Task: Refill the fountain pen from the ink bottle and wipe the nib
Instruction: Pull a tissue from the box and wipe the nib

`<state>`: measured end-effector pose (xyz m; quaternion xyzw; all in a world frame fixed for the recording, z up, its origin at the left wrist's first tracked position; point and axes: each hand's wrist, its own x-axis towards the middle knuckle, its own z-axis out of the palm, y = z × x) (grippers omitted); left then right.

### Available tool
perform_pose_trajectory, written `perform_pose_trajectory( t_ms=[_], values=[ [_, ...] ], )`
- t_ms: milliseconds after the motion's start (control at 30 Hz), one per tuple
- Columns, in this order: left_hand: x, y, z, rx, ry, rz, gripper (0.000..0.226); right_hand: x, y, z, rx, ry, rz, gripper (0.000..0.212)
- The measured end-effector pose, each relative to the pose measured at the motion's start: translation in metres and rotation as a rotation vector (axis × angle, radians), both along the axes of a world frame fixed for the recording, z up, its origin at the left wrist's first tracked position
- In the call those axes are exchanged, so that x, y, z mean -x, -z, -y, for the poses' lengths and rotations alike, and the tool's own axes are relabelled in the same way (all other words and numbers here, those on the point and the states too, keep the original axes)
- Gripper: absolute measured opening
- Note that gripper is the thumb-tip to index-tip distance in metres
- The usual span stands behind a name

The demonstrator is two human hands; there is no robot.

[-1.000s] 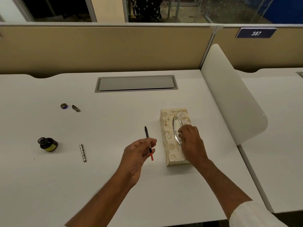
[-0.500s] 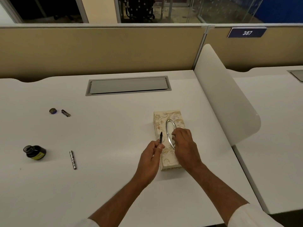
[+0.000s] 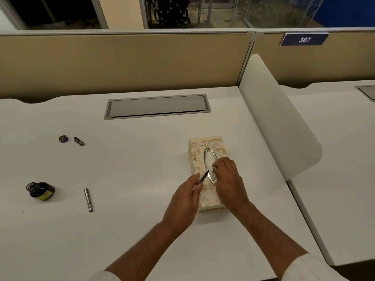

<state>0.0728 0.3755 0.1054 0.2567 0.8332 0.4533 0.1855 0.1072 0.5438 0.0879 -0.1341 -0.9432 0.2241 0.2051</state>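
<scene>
My left hand holds the dark fountain pen section between thumb and fingers, nib pointing up over the left edge of the patterned tissue box. My right hand rests on the box and pinches white tissue at the oval slot. The open ink bottle stands at the far left of the desk. The silver pen barrel lies to the right of the bottle. The bottle cap and the pen cap lie further back.
A grey cable hatch is set into the white desk behind the box. A white curved divider rises along the right edge. A beige partition closes the back.
My left hand moved the pen right, from beside the box to over its left edge, next to my right hand. My right hand stayed at the slot.
</scene>
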Motion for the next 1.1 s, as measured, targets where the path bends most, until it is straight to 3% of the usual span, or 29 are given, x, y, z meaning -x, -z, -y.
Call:
perform_pose_trajectory(
  t_ms=[400, 700, 1100],
  values=[
    [0.011, 0.014, 0.015, 0.176, 0.314, -0.356, 0.049, 0.000, -0.002, -0.001, 0.038, -0.004, -0.034, 0.020],
    [0.020, 0.023, 0.017, 0.152, 0.318, -0.353, 0.050, 0.000, 0.001, -0.019, 0.104, -0.072, -0.001, 0.018],
    [0.022, 0.029, 0.017, 0.101, 0.309, -0.301, 0.048, 0.007, -0.007, -0.014, -0.009, -0.047, -0.013, 0.011]
  ],
)
